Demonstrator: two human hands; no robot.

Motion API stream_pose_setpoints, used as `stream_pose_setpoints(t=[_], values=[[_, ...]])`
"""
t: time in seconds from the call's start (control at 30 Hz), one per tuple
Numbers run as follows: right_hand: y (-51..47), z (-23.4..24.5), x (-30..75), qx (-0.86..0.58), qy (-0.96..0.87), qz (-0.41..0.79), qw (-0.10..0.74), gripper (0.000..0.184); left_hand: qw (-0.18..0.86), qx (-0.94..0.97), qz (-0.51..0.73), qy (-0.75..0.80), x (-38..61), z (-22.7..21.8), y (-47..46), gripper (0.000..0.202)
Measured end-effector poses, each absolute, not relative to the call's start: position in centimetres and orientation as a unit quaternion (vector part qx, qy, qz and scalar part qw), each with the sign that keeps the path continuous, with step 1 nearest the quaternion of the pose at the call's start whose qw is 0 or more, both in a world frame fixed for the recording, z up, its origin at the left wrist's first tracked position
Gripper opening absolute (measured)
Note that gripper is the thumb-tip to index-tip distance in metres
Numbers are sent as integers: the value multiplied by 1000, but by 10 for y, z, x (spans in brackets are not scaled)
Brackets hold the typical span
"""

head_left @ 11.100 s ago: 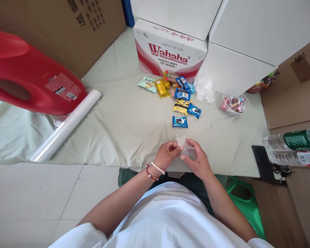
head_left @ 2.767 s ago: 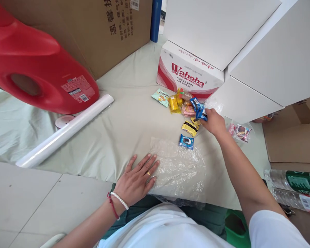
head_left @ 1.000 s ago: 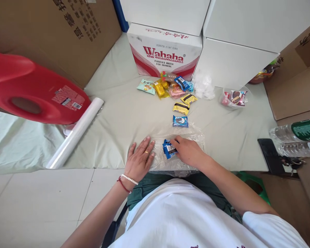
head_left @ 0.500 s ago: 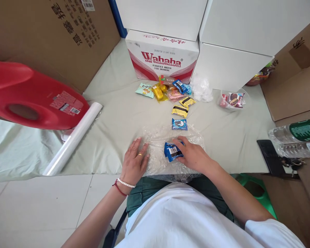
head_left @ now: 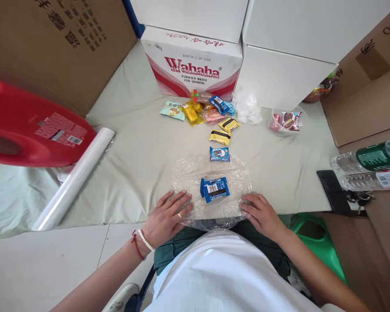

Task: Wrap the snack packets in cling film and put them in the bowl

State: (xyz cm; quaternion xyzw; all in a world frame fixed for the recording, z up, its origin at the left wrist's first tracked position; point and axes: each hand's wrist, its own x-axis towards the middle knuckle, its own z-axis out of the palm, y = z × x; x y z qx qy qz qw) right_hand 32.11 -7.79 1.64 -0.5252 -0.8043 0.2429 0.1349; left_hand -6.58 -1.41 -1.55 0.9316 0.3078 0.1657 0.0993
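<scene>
A clear plastic sheet (head_left: 188, 173) lies spread on the pale green cloth (head_left: 139, 143) right in front of me. Two blue snack packets (head_left: 215, 189) rest stacked at its middle. My left hand (head_left: 167, 214) lies flat with fingers spread on the sheet's near left corner. My right hand (head_left: 260, 212) rests with fingers on the sheet's near right corner. Neither hand holds a packet. Another blue packet (head_left: 219, 154) sits just beyond the sheet's far edge.
A pile of snack packets (head_left: 208, 115) lies before the Wahaha box (head_left: 191, 65), with crumpled plastic (head_left: 246, 107) and a wrapped bundle (head_left: 286, 121) to the right. A film roll (head_left: 74, 177) and red jug (head_left: 29, 125) lie left. Bottles (head_left: 367, 167) and a phone (head_left: 330, 190) sit right.
My right hand has let go of the blue packets, which now lie on the sheet, and moved back to the sheet's near right corner. My left hand shifted slightly toward the near edge.
</scene>
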Motion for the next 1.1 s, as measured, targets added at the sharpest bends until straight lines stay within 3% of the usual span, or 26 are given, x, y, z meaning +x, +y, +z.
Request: stream_pose_setpoints(t=[0.1,0.23,0.33,0.47,0.57,0.73,0.83,0.93,1.1], values=[[-56,31,322,-519,-781,308,161,31,162,897,212,353,-58,-11,-8,20],[-16,54,321,-517,-744,378,192,32,257,820,287,424,-48,0,7,27],[11,55,319,-561,-702,411,153,35,241,775,310,496,-39,-2,20,30],[39,54,311,-638,-717,275,51,30,166,743,300,575,-26,-14,29,32],[56,63,295,-644,-745,169,48,36,149,725,302,601,-20,-20,29,30],[87,67,252,-584,-792,169,55,53,135,694,340,620,-15,-17,24,15],[102,59,233,-579,-798,167,14,66,110,689,356,622,-11,-8,22,35],[109,53,225,-590,-790,162,-29,56,64,703,361,609,-5,7,20,49],[109,53,228,-572,-799,185,-20,29,57,766,351,535,17,26,22,37]])
